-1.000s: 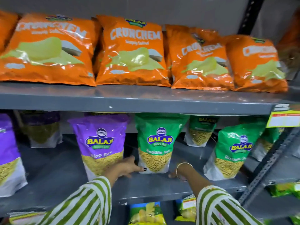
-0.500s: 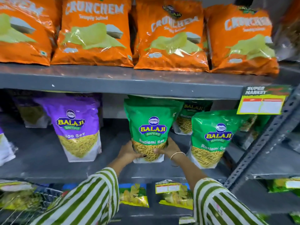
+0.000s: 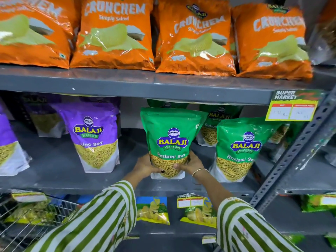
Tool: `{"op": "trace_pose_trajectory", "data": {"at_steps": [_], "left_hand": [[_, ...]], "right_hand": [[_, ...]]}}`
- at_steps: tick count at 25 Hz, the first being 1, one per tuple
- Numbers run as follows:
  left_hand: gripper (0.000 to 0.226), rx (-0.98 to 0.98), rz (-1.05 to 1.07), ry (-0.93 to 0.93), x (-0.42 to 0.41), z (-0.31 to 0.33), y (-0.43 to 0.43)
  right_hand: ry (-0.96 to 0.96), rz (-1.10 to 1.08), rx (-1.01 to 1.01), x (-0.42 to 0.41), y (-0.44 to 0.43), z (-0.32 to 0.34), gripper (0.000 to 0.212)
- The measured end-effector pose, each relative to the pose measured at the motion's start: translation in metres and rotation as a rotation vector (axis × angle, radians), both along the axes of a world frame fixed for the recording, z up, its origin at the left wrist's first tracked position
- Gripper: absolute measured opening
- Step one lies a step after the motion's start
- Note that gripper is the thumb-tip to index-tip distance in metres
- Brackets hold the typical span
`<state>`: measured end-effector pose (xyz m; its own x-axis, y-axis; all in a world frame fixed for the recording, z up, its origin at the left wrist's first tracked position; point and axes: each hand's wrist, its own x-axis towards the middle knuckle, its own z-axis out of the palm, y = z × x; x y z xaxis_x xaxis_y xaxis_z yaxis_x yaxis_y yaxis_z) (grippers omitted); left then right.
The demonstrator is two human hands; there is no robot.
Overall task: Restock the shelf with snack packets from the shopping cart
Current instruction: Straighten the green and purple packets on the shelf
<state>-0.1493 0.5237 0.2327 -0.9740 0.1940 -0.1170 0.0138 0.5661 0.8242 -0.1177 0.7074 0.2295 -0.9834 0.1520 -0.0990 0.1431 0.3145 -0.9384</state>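
Note:
A green Ratlami Sev packet [image 3: 171, 135] stands upright on the grey middle shelf [image 3: 54, 166]. My left hand [image 3: 145, 165] grips its lower left side and my right hand [image 3: 190, 163] grips its lower right side. To its right stands a second green Ratlami Sev packet [image 3: 241, 146], with more green packets behind. A purple Aloo Sev packet [image 3: 94, 135] stands to the left. The wire shopping cart [image 3: 27, 224] at the bottom left holds yellow-green snack packets.
Orange Crunchem chip bags [image 3: 116, 33] fill the upper shelf. A yellow price tag [image 3: 292, 108] hangs from that shelf's edge at the right. A slotted grey upright [image 3: 294, 153] slants down the right side. Chip packets [image 3: 152, 210] lie on the lower shelf.
Both hands have closed on the green packet's lower sides, where a second ago they rested by its base. My view has come closer and shifted right.

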Motion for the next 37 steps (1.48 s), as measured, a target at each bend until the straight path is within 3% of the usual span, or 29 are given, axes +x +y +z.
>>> {"op": "trace_pose_trajectory", "data": {"at_steps": [4, 6, 8, 9, 11, 12, 13, 15, 16, 18, 19, 22, 24, 26, 29, 31, 35, 37], "left_hand": [[0.069, 0.027, -0.028, -0.008, 0.000, -0.004, 0.002], [0.070, 0.038, -0.043, -0.048, 0.003, -0.005, -0.001], [0.077, 0.037, -0.008, -0.118, 0.007, -0.008, -0.009], [0.070, 0.026, 0.046, -0.140, 0.007, -0.010, -0.018], [0.025, 0.055, 0.211, -0.178, 0.009, -0.009, -0.049], [0.028, 0.123, 0.329, -0.235, 0.009, -0.007, -0.073], [0.032, 0.164, 0.430, -0.272, 0.009, -0.006, -0.098], [0.028, 0.171, 0.587, -0.215, 0.000, -0.003, -0.152], [0.045, 0.162, 0.627, -0.167, -0.013, -0.009, -0.178], [0.094, 0.134, 0.568, -0.076, -0.034, -0.007, -0.217], [0.107, 0.209, 0.498, -0.072, -0.042, -0.008, -0.227], [0.073, 0.302, 0.269, -0.121, -0.060, -0.005, -0.240], [0.068, 0.330, 0.206, -0.061, -0.069, -0.016, -0.254], [0.069, 0.316, 0.198, -0.021, -0.072, -0.022, -0.282], [0.050, 0.305, 0.170, -0.049, -0.074, -0.027, -0.321], [0.048, 0.263, 0.184, -0.085, -0.072, -0.025, -0.332], [0.077, 0.234, 0.164, -0.073, -0.071, -0.026, -0.326], [0.077, 0.216, 0.182, -0.043, -0.072, -0.027, -0.319]], "right_hand": [[-0.074, 0.034, 0.048, 0.000, 0.003, 0.001, 0.083], [-0.246, 0.110, 0.246, -0.002, 0.007, -0.001, 0.085], [-0.559, 0.268, 0.583, 0.001, 0.007, 0.005, 0.053], [-0.717, 0.361, 0.668, 0.002, 0.004, 0.006, 0.040], [-0.947, 0.488, 0.614, 0.002, -0.021, 0.009, 0.034], [-0.979, 0.560, 0.591, -0.001, -0.046, 0.014, 0.033], [-0.931, 0.602, 0.630, -0.011, -0.072, 0.015, 0.034], [-0.610, 0.572, 0.758, -0.034, -0.126, 0.015, 0.040], [-0.432, 0.493, 0.716, -0.044, -0.151, 0.019, 0.052], [-0.240, 0.300, 0.374, -0.061, -0.187, 0.021, 0.086], [-0.148, 0.264, 0.232, -0.072, -0.197, 0.019, 0.095], [-0.051, 0.254, -0.089, -0.098, -0.230, 0.007, 0.105], [0.004, 0.203, -0.233, -0.101, -0.255, -0.002, 0.118], [0.005, 0.140, -0.275, -0.100, -0.283, -0.012, 0.117], [0.037, 0.115, -0.244, -0.096, -0.316, -0.018, 0.115], [0.028, 0.088, -0.244, -0.091, -0.326, -0.013, 0.089], [-0.022, 0.121, -0.262, -0.088, -0.324, -0.014, 0.078], [-0.030, 0.126, -0.245, -0.088, -0.319, -0.020, 0.072]]}}
